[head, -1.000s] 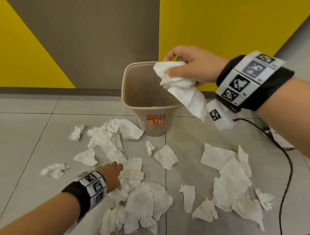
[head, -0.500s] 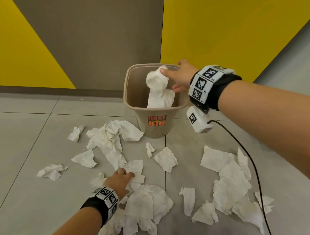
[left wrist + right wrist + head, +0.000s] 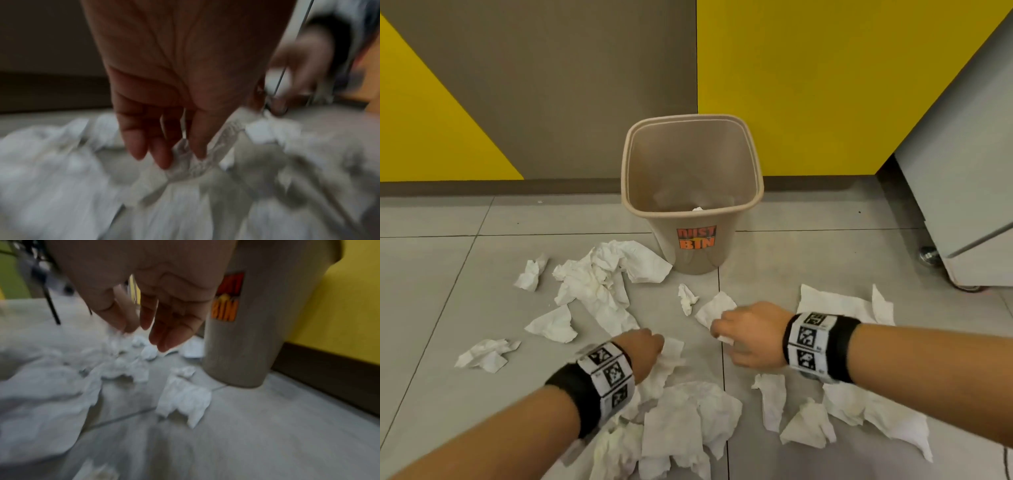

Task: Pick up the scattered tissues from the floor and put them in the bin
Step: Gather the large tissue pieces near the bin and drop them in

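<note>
Left hand (image 3: 645,351) low at 7 o'clock of bin (image 3: 691,240), fingers (image 3: 160,155) pinching tissue (image 3: 191,160) on floor (image 3: 448,301). Right hand (image 3: 750,334) at 5 o'clock, fingers (image 3: 170,335) loosely apart, holding nothing. Scattered tissues (image 3: 599,281) across floor; one scrap (image 3: 698,208) inside bin.

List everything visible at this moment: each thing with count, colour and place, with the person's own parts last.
bin: one, beige, orange label, upright on the floor by the wall; a bit of white tissue shows inside.
tissues: many, white, crumpled, scattered on the floor in front of the bin.
floor: grey tiles.
wall: yellow and grey-brown panels behind the bin.
cabinet: one, grey, on a caster, at the right.
wristbands: two, black with white marker tags, one per wrist.
left hand: pinches a tissue on the floor.
right hand: fingers loosely extended, low over a tissue.
</note>
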`<state>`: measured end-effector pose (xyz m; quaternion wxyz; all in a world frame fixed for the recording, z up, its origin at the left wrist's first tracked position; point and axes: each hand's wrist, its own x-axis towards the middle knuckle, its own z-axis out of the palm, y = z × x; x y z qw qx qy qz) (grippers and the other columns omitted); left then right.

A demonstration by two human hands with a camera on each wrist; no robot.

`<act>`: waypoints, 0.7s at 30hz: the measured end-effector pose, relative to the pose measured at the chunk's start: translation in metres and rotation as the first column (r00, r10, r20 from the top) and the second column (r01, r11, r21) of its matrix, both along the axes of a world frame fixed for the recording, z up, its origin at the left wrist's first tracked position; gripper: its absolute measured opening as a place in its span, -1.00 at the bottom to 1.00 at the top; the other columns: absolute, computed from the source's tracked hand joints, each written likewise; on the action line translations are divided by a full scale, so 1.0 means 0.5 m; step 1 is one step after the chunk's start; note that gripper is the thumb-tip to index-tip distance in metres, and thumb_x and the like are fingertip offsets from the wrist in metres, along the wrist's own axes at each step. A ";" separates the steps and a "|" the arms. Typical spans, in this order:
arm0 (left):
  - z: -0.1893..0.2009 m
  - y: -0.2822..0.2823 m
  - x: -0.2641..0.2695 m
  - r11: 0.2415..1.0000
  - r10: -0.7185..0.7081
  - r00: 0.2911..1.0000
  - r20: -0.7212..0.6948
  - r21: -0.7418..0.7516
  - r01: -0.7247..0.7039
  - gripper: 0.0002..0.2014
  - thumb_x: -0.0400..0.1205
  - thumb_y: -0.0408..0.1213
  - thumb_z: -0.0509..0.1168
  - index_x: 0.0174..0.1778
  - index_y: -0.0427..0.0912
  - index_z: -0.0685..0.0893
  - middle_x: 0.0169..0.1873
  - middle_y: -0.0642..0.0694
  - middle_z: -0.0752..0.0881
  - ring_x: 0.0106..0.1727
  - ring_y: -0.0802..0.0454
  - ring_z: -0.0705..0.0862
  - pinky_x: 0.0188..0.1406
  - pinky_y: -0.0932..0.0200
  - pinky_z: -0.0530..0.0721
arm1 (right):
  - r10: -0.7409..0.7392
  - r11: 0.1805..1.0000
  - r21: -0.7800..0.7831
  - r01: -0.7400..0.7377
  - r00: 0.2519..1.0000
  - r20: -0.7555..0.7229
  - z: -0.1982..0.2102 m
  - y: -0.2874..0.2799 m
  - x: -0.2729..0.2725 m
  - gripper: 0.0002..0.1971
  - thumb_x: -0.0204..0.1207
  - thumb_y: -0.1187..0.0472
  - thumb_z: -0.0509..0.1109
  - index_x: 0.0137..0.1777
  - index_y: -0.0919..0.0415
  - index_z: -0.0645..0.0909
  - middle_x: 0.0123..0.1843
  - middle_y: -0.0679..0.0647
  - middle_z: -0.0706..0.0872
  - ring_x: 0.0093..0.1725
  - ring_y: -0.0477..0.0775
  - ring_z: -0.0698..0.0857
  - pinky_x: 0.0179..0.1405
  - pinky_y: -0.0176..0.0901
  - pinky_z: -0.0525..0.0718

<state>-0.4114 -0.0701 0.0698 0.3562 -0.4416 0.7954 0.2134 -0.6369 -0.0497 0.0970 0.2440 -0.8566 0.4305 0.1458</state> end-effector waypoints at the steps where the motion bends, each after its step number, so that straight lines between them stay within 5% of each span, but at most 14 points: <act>1: 0.043 -0.016 -0.008 1.000 0.018 0.999 -0.050 -0.012 -0.018 -0.75 0.67 -0.33 0.04 0.21 -0.26 0.49 0.20 -0.27 0.59 0.20 -0.23 0.61 0.19 -0.05 0.57 | 0.010 0.998 0.061 -0.008 0.999 -0.033 -0.036 0.016 0.006 -0.60 0.48 0.06 0.27 0.31 0.12 0.40 0.14 0.17 0.62 0.04 0.29 0.64 -0.16 0.02 0.56; 5: 0.226 -0.053 -0.021 0.980 0.035 0.968 -0.247 -0.180 -0.082 -0.89 0.67 -0.19 0.07 -0.06 -0.08 0.49 -0.03 -0.06 0.64 -0.01 -0.08 0.64 0.03 0.00 0.61 | 0.046 0.986 0.161 -0.036 0.997 -0.061 -0.131 0.065 0.035 -0.35 0.35 0.02 0.41 0.42 0.11 0.27 0.24 0.20 0.51 0.08 0.31 0.59 -0.21 0.01 0.48; 8: 0.330 -0.051 -0.018 0.926 -0.008 0.962 -0.274 -0.366 -0.097 -0.86 0.64 -0.09 0.08 -0.23 0.06 0.33 -0.23 0.07 0.53 -0.14 -0.06 0.59 -0.16 0.07 0.54 | 0.061 0.976 0.215 -0.046 0.996 -0.061 -0.157 0.094 0.063 -0.16 0.31 -0.02 0.50 0.53 -0.02 0.11 0.45 0.21 0.33 0.27 0.32 0.46 0.05 0.14 0.57; 13: 0.409 -0.079 -0.041 0.638 -0.203 0.913 -0.354 -0.755 -0.151 -0.83 0.58 -0.13 0.06 -0.25 -0.11 0.43 -0.32 -0.17 0.66 -0.27 -0.30 0.64 -0.38 0.06 0.36 | 0.223 0.939 0.279 -0.200 0.973 -0.053 -0.199 0.141 0.108 0.08 0.28 0.04 0.58 0.58 -0.18 -0.16 0.67 0.21 -0.17 0.59 0.42 0.03 0.42 0.39 0.33; 16: 0.398 -0.132 -0.064 0.509 -0.217 0.917 -0.335 -0.840 -0.187 -0.81 0.62 -0.20 0.07 -0.12 -0.22 0.51 -0.23 -0.31 0.67 -0.23 -0.36 0.64 -0.29 -0.06 0.44 | 0.232 0.932 0.295 -0.210 0.972 -0.043 -0.206 0.164 0.131 -0.05 0.37 0.33 0.50 0.60 -0.05 -0.04 0.66 0.29 -0.09 0.57 0.40 0.11 0.40 0.33 0.36; 21: 0.345 -0.212 -0.066 0.499 -0.130 0.938 -0.323 -0.838 -0.219 -0.78 0.66 -0.26 0.09 0.05 -0.30 0.56 -0.09 -0.38 0.62 -0.11 -0.39 0.62 -0.26 -0.15 0.46 | 0.149 0.961 0.232 -0.148 0.989 0.013 -0.203 0.175 0.139 -0.54 0.47 0.47 0.31 0.37 0.32 0.33 0.46 0.43 0.31 0.29 0.47 0.46 0.06 0.30 0.60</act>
